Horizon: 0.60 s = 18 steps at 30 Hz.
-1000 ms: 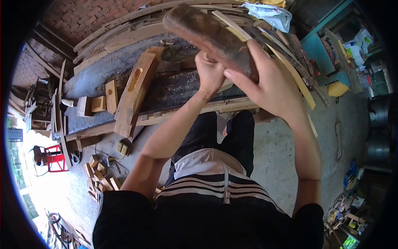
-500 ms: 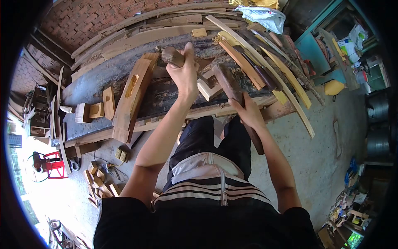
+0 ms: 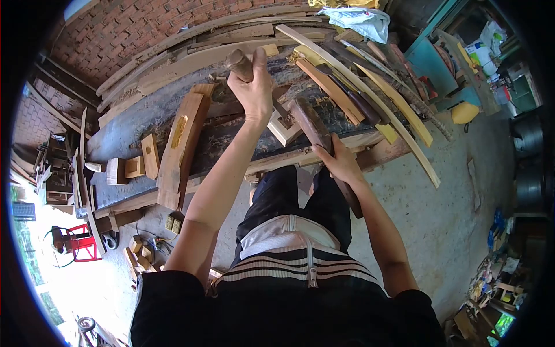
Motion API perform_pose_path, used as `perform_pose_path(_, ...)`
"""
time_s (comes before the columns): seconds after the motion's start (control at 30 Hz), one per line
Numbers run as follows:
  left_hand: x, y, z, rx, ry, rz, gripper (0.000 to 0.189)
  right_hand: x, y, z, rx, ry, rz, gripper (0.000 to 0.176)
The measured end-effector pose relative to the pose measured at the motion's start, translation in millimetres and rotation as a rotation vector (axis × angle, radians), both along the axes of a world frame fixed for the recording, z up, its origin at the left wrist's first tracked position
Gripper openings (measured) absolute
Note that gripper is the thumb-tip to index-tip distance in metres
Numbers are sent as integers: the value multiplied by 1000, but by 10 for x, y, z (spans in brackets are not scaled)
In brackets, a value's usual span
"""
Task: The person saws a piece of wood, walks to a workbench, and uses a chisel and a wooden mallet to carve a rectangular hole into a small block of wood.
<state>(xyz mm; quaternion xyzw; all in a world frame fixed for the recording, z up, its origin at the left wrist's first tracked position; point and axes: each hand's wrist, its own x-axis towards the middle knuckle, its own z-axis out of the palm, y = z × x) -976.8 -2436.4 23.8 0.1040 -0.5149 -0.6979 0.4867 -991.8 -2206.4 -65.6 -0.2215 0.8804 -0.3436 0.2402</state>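
My left hand (image 3: 252,92) is closed around the thick wooden handle of a chisel (image 3: 240,65), its butt end sticking out above my fist. Below that hand, the blade reaches down to a pale wooden block (image 3: 284,134) with a notched, recessed face. In my right hand (image 3: 342,161) is a dark, long wooden mallet (image 3: 312,125), gripped around its middle. The mallet's upper end overlaps the block's right side in this view, and its lower end hangs past the bench edge by my leg. Part of the block is hidden behind the mallet.
A large mortised beam (image 3: 184,139) lies left on the dark workbench (image 3: 124,136), near several small blocks (image 3: 134,167). Long strips (image 3: 370,95) and a brown-handled tool (image 3: 363,107) lie to the right. A red stool (image 3: 84,243) and wood offcuts (image 3: 139,254) are on the floor.
My left hand with the chisel has risen slightly. The mallet's upper end has shifted a little left and down. The whole view has drifted slightly.
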Motion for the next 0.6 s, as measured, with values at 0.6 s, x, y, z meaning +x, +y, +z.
perform_pose_path(0.6,-323,94,-108,-347,-188,87,24,-145,6,93,-504,-575,-201,60)
